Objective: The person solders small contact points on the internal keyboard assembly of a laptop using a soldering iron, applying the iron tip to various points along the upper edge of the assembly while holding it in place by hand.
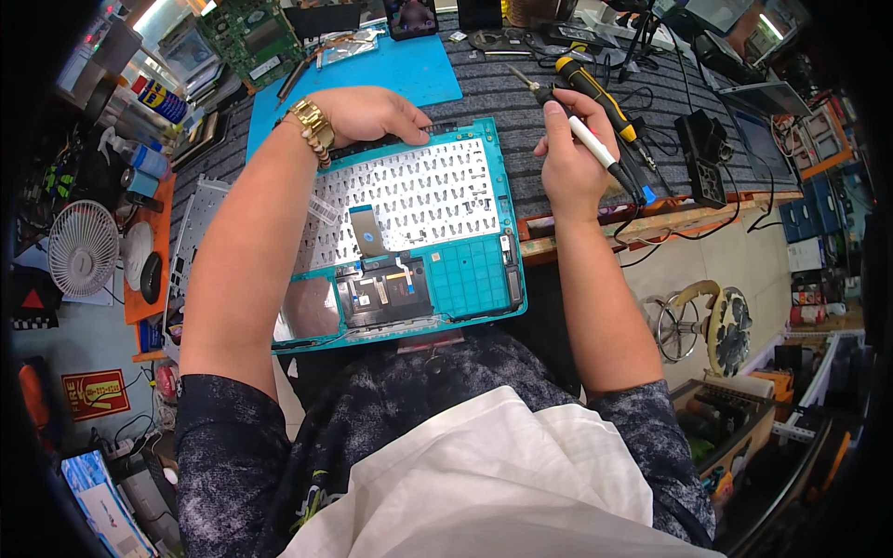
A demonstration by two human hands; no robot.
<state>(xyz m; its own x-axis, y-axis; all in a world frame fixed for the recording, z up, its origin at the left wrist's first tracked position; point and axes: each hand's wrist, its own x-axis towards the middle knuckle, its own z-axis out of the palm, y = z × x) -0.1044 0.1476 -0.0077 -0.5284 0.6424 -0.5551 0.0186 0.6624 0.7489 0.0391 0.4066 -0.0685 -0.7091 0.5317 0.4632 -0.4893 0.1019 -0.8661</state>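
Observation:
My left hand [372,119], with a gold watch on the wrist, grips the far edge of a teal laptop top case [456,279], thumb on its rim. The case lies inner side up, tilted toward my body, showing the silver keyboard backing [419,177], a hanging ribbon cable [366,232] and the dark touchpad assembly [381,290]. My right hand [575,167], right of the case, is closed on a white-and-black soldering iron [588,139], tip pointing away and up-left. A yellow-and-black powered screwdriver [595,98] lies beside it on the ribbed grey mat [512,139].
A blue mat [428,70] lies at the back, with a green circuit board [242,42] at its left. A white fan [82,248] and spray cans [153,102] crowd the left. Cables and a black fixture [698,158] are at the right, above a stool [721,325].

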